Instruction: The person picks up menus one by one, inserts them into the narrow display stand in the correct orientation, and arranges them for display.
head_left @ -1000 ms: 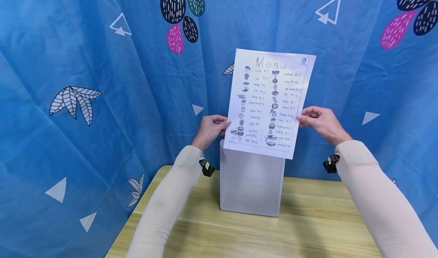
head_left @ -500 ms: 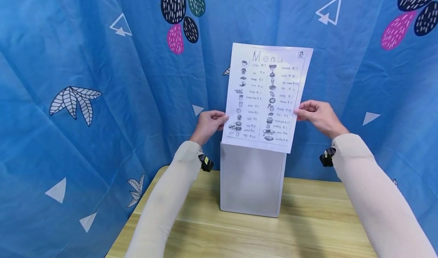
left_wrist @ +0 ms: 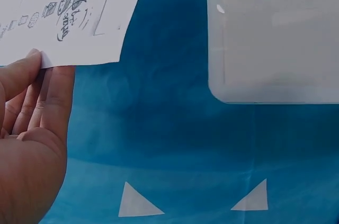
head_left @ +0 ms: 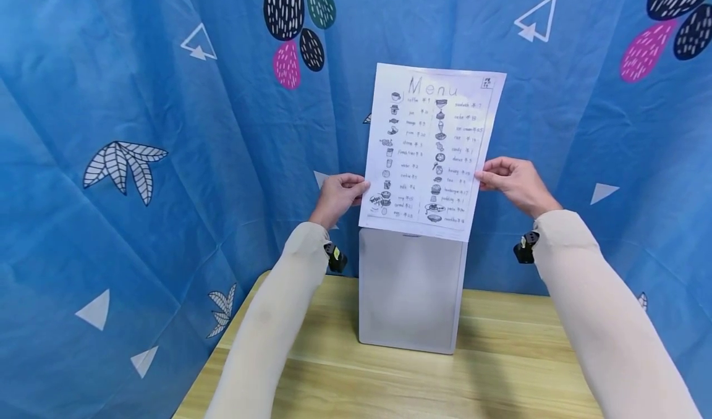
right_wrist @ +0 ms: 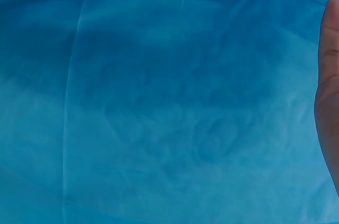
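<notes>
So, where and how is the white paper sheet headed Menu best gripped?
Probably grip the white paper sheet by its long sides, below mid-height, from left and right, as the left hand and right hand do. It is thin and bowed; in the head view its bottom meets the grey rectangular board, so the sides look freer.

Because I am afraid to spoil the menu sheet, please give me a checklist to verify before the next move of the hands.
1. Left hand pinches one side edge of the menu sheet: ok.
2. Right hand pinches the opposite edge: ok.
3. Printed side shows in the head view, right way up: ok.
4. Gray panel stands upright on the table: ok.
5. Menu sheet touches the gray panel: cannot tell.
</notes>
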